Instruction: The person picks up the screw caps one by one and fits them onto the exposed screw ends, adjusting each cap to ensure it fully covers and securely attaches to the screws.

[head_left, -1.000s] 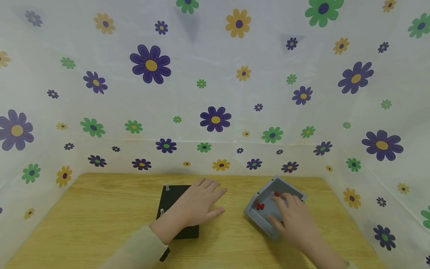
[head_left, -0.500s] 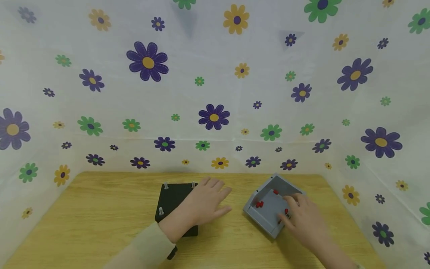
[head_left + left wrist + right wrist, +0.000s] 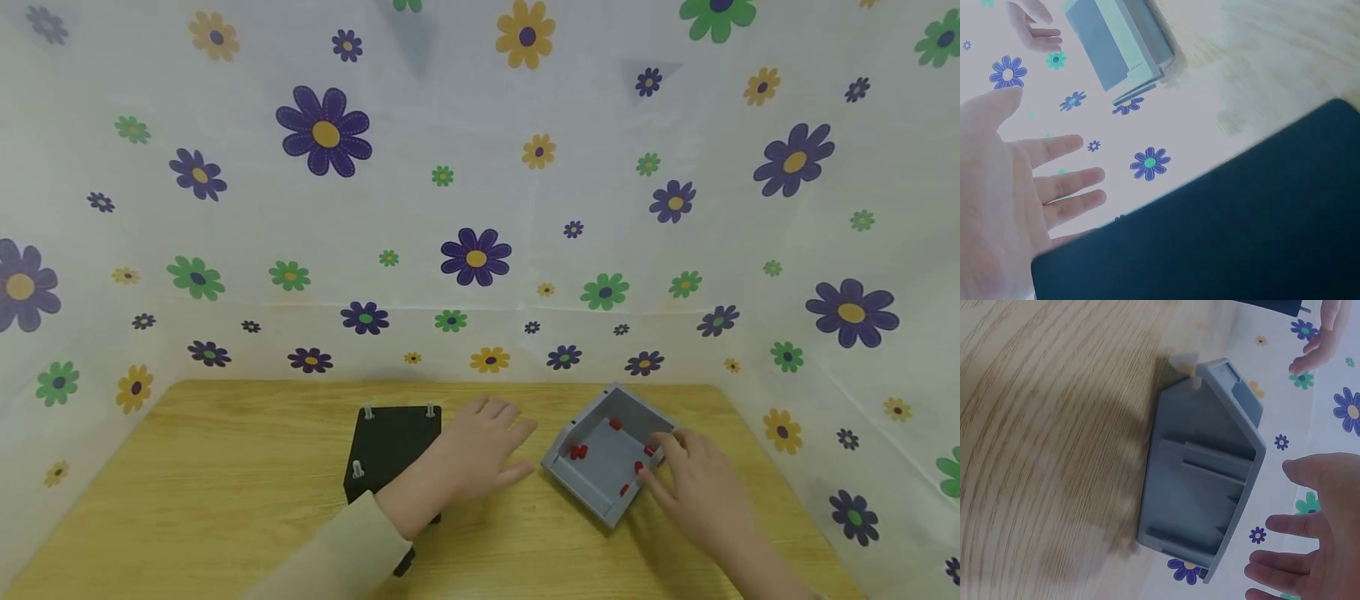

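Note:
A grey open bin [image 3: 606, 468] sits at the right, with several small red pieces [image 3: 578, 452] scattered on its floor. My right hand [image 3: 701, 492] is at the bin's right rim, its fingers relaxed and parted, holding nothing that shows. The right wrist view shows the bin's ribbed outer side [image 3: 1197, 481] with the fingers beside it. My left hand [image 3: 480, 454] is spread flat, palm down, between the bin and a black board [image 3: 390, 442] with upright clear posts. The left wrist view shows its bare palm [image 3: 997, 206]; the forearm hides part of the board.
A wooden table [image 3: 225, 483] carries the board and the bin. Behind it and at both sides hangs a white sheet [image 3: 405, 208] printed with flowers. A small dark object [image 3: 405, 562] shows under the left cuff.
My right hand has drawn rightward from inside the bin to its right rim, uncovering more red pieces. My left hand has shifted right, showing more of the black board.

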`<move>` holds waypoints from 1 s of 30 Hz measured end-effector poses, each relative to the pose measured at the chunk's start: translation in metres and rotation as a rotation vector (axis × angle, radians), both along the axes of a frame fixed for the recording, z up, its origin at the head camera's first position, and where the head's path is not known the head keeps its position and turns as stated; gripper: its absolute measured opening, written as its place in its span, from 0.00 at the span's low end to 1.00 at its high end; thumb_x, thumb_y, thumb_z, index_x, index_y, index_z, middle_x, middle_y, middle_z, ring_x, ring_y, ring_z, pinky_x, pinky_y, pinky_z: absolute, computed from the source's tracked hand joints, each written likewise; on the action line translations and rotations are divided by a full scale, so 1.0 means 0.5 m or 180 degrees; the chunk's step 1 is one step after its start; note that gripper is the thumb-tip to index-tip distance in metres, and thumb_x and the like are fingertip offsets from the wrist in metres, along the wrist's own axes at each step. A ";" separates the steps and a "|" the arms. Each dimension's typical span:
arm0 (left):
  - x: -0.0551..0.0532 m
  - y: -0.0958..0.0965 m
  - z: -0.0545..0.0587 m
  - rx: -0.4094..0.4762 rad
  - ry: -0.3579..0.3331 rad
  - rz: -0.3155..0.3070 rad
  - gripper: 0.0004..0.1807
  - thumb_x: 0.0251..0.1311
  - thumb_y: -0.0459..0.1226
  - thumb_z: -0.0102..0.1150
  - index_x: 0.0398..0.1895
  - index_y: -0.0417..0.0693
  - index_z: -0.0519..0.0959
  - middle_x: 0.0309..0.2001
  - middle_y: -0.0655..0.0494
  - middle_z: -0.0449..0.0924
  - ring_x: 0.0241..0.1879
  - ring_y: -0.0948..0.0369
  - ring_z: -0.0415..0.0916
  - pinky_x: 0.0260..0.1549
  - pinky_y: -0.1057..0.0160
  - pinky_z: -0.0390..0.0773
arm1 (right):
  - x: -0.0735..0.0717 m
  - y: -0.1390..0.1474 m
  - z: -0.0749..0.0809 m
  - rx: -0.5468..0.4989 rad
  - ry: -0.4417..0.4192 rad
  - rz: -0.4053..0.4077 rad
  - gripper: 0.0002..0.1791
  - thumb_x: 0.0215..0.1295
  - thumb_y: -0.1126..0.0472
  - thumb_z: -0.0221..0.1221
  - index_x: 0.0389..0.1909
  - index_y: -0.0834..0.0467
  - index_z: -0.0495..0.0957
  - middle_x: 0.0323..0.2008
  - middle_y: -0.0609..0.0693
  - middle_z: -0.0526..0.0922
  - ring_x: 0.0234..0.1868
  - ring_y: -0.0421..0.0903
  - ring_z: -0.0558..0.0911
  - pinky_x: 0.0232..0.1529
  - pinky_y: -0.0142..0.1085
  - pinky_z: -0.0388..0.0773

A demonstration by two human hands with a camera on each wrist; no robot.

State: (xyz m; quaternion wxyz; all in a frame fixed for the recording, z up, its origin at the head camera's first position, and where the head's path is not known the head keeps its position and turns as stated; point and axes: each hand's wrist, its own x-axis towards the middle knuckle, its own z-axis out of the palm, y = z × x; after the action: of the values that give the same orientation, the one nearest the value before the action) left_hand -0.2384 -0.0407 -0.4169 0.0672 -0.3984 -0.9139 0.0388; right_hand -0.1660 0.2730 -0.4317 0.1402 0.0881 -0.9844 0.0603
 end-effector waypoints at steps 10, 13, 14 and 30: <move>0.003 0.038 -0.010 -0.0090 0.0033 -0.0069 0.32 0.80 0.63 0.43 0.77 0.59 0.70 0.72 0.55 0.74 0.74 0.55 0.69 0.77 0.50 0.67 | 0.010 0.021 0.004 0.0037 -0.0072 -0.0107 0.31 0.71 0.46 0.68 0.64 0.65 0.78 0.55 0.67 0.82 0.54 0.65 0.82 0.55 0.61 0.81; 0.003 0.049 -0.012 -0.0102 0.0035 -0.0072 0.32 0.79 0.63 0.44 0.76 0.60 0.71 0.71 0.56 0.75 0.74 0.56 0.69 0.77 0.51 0.67 | 0.012 0.027 0.002 0.0051 -0.0071 -0.0144 0.32 0.71 0.46 0.68 0.64 0.65 0.77 0.54 0.67 0.82 0.52 0.65 0.82 0.52 0.60 0.82; 0.004 0.052 -0.013 -0.0095 0.0035 -0.0076 0.31 0.79 0.62 0.44 0.76 0.60 0.72 0.71 0.56 0.75 0.73 0.56 0.70 0.77 0.51 0.67 | 0.013 0.029 0.002 0.0038 -0.0074 -0.0159 0.32 0.71 0.46 0.68 0.64 0.64 0.77 0.54 0.67 0.81 0.52 0.65 0.82 0.52 0.60 0.82; -0.002 0.094 -0.021 -0.0116 -0.0035 -0.0093 0.32 0.80 0.63 0.41 0.77 0.61 0.70 0.71 0.57 0.74 0.74 0.57 0.69 0.77 0.51 0.68 | 0.018 0.047 -0.014 0.0135 -0.0171 -0.0291 0.32 0.73 0.42 0.65 0.62 0.66 0.78 0.56 0.69 0.81 0.55 0.67 0.82 0.57 0.63 0.80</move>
State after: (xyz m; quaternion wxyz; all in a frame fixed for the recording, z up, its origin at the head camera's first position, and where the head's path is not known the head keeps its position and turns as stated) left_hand -0.2393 0.0062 -0.4273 0.0554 -0.4130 -0.9075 0.0523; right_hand -0.1569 0.2964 -0.4389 0.1144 0.0443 -0.9918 0.0353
